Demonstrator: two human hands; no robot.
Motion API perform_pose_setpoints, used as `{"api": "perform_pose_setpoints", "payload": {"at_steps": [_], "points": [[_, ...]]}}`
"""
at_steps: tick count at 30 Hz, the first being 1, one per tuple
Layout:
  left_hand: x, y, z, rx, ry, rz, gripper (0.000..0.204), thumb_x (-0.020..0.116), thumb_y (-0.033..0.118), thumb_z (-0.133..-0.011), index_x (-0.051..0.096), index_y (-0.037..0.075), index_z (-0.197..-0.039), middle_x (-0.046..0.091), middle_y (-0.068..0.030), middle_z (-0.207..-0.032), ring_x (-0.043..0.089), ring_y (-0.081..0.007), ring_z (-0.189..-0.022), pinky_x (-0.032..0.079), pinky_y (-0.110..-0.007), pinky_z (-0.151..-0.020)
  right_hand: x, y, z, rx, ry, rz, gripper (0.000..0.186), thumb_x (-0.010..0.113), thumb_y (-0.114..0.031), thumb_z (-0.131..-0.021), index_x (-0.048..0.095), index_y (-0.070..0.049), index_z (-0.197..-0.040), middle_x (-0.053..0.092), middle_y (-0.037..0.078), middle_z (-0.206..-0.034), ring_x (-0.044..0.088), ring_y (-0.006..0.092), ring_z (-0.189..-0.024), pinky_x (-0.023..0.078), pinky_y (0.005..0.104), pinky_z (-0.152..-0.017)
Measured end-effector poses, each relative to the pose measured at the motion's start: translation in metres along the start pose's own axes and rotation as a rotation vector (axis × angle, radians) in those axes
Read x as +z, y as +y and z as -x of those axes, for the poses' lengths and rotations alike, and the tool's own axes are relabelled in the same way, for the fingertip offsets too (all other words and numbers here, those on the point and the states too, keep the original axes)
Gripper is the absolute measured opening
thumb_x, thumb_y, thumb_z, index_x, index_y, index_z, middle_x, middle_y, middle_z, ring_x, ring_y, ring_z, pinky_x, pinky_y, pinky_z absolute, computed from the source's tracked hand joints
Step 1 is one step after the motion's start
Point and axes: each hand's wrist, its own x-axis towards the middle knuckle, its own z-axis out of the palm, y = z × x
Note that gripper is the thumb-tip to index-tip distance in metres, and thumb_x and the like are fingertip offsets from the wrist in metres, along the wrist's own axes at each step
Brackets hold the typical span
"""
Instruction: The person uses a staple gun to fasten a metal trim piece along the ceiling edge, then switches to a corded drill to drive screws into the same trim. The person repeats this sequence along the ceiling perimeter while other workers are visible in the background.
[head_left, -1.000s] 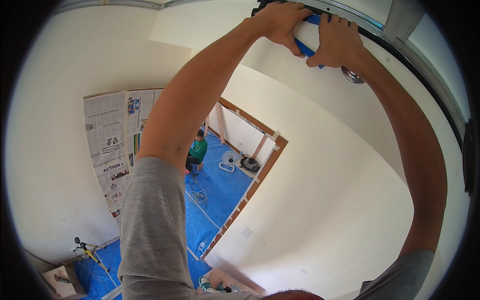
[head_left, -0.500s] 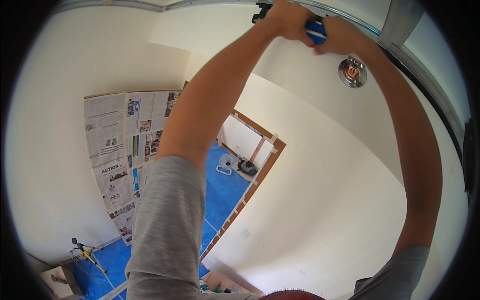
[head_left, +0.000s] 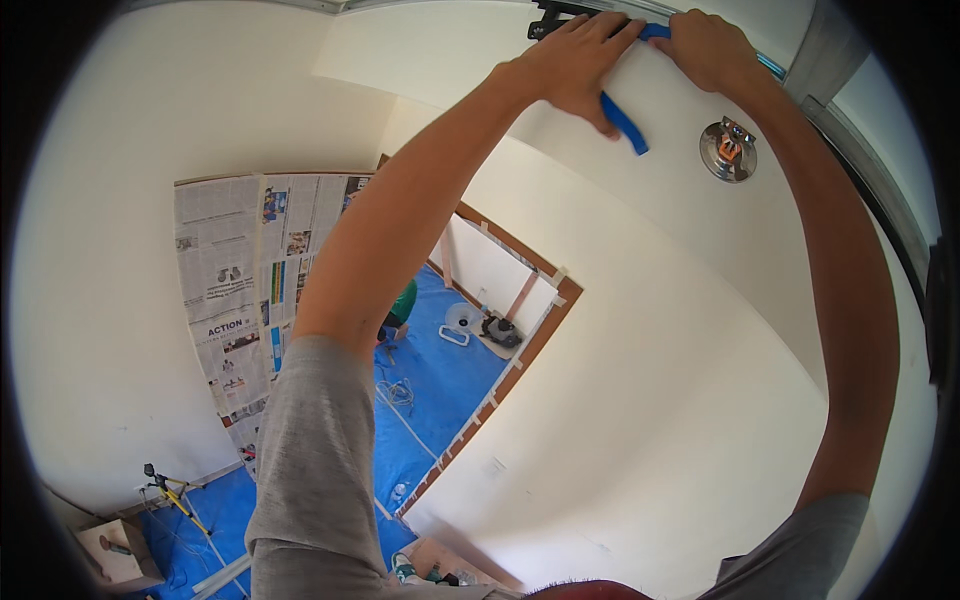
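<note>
Both my arms reach up to a plier-like tool with blue handles [head_left: 625,125] at the metal ceiling rail. A black part [head_left: 548,22], which may be the tool's head, shows beyond my left hand. My left hand [head_left: 575,65] spans the tool, its fingers stretched along the top and its thumb by the lower handle, which swings down away from the upper one. My right hand [head_left: 708,50] is closed around the upper blue handle. Its fingertips are partly hidden. Just below my right hand, a round chrome fitting [head_left: 728,152] with an orange part sits on the white surface.
A metal channel [head_left: 830,60] runs along the upper right. Newspaper-covered panel [head_left: 225,290] stands at left. Through a taped brown frame [head_left: 520,350] lies blue floor sheeting [head_left: 420,400] with a cable and power tool. A yellow tripod [head_left: 180,500] and wooden box [head_left: 120,555] stand lower left.
The tool's blue handles, together between my hands before, are now spread apart. My hands have moved slightly apart and rightward. A green-clad person has come partly into view below my left arm.
</note>
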Motion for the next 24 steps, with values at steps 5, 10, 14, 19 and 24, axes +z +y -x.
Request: {"api": "perform_pose_setpoints", "payload": {"at_steps": [5, 10, 14, 19, 24], "points": [[0.005, -0.003, -0.022, 0.007, -0.059, 0.036, 0.114, 0.091, 0.046, -0.053, 0.044, -0.001, -0.146, 0.057, -0.0181, -0.131, 0.057, -0.0337, -0.123, 0.047, -0.041, -0.108, -0.011, -0.017, 0.017, 0.082, -0.207, -0.204, 0.069, 0.061, -0.065, -0.094, 0.071, 0.001, -0.110, 0.073, 0.021, -0.101, 0.073, 0.0363, -0.097, 0.058, 0.0470, -0.086], [0.004, -0.002, -0.026, 0.048, -0.069, -0.033, 0.109, 0.091, 0.044, -0.053, 0.048, -0.001, -0.142, 0.059, -0.0170, -0.132, 0.058, -0.0333, -0.124, 0.050, -0.041, -0.104, 0.003, -0.035, 0.049, 0.081, -0.200, 0.046, 0.142, 0.079, -0.088, -0.052, 0.041, 0.010, -0.148, 0.056, 0.031, -0.136, 0.057, 0.0444, -0.129, 0.049, 0.0601, -0.100], [-0.001, -0.002, -0.031, 0.072, -0.134, -0.029, 0.088, 0.090, 0.044, -0.052, 0.059, -0.003, -0.120, 0.068, -0.0236, -0.108, 0.066, -0.0400, -0.103, 0.053, -0.046, -0.094, -0.001, -0.048, 0.051, 0.074, -0.110, 0.055, 0.133, 0.090, -0.071, -0.049, 0.046, 0.012, -0.143, 0.058, 0.035, -0.130, 0.061, 0.0480, -0.121, 0.049, 0.0574, -0.100], [-0.003, -0.005, -0.046, -0.018, -0.165, 0.043, 0.096, 0.090, 0.041, -0.052, 0.051, -0.006, -0.125, 0.064, -0.0263, -0.112, 0.063, -0.0435, -0.107, 0.053, -0.046, -0.094, -0.035, -0.050, 0.037, 0.122, -0.388, -0.009, 0.088, 0.088, -0.055, -0.061, 0.066, 0.006, -0.121, 0.072, 0.024, -0.114, 0.070, 0.0363, -0.109, 0.051, 0.0493, -0.101], [-0.004, -0.011, -0.061, -0.025, -0.169, 0.206, 0.082, 0.094, 0.048, -0.049, 0.068, 0.003, -0.112, 0.074, -0.0223, -0.103, 0.069, -0.0416, -0.099, 0.055, -0.047, -0.088, -0.040, -0.040, 0.028, 0.055, -0.248, -0.118, 0.057, 0.091, -0.042, -0.064, 0.075, -0.001, -0.100, 0.075, 0.020, -0.099, 0.074, 0.0339, -0.096, 0.059, 0.0409, -0.085]]}}
